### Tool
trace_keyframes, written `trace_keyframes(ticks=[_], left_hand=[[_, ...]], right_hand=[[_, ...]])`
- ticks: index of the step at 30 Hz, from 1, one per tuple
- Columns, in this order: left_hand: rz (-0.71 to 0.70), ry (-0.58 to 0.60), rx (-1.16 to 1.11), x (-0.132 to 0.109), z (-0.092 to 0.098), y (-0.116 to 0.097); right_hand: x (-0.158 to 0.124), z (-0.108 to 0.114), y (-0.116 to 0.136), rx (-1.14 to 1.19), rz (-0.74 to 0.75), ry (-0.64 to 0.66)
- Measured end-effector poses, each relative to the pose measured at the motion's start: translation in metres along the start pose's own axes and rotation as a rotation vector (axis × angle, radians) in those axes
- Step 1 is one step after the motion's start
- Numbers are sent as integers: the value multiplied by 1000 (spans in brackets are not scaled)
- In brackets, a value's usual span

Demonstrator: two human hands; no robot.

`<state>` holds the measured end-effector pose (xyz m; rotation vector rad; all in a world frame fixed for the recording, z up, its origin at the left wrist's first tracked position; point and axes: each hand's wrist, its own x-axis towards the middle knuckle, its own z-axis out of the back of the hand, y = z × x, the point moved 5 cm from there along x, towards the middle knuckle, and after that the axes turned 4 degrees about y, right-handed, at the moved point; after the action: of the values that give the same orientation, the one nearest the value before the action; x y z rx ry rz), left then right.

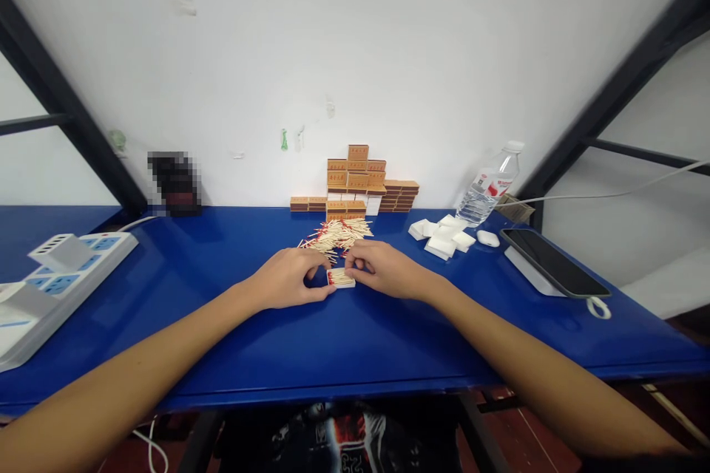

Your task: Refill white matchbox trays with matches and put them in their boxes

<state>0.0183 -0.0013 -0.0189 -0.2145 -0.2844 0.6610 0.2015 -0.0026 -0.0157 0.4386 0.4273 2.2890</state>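
A small white matchbox tray (345, 285) lies on the blue table, filled with red-tipped matches (339, 277). My left hand (291, 275) grips its left end, the thumb at the front corner and the fingers behind. At the tray's right end, my right hand (388, 270) is closed, thumb and fingertips drawn together; whatever is between them is hidden. Just behind both hands spreads a loose pile of matches (338, 235), their red heads pointing various ways.
Brown matchboxes (358, 179) are stacked against the wall. To the right are white empty trays (444, 236), a water bottle (488, 188), a white earphone case (488, 239) and a phone (555, 262) on a stand. A power strip (72, 273) lies left on the blue table (355, 347).
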Motion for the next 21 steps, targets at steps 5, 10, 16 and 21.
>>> trace_keyframes(ticks=[5, 10, 16, 21], left_hand=[[-10, 4, -9, 1, -2, 1], [-15, 11, -20, 1, -3, 1], [-16, 5, -35, 1, -1, 0], [0, 11, -42, 2, 0, 0]], right_hand=[[0, -2, 1, -42, -4, 10], [-1, -2, 0, -96, -6, 32], [-1, 2, 0, -64, -1, 42], [-1, 0, 2, -43, 2, 26]])
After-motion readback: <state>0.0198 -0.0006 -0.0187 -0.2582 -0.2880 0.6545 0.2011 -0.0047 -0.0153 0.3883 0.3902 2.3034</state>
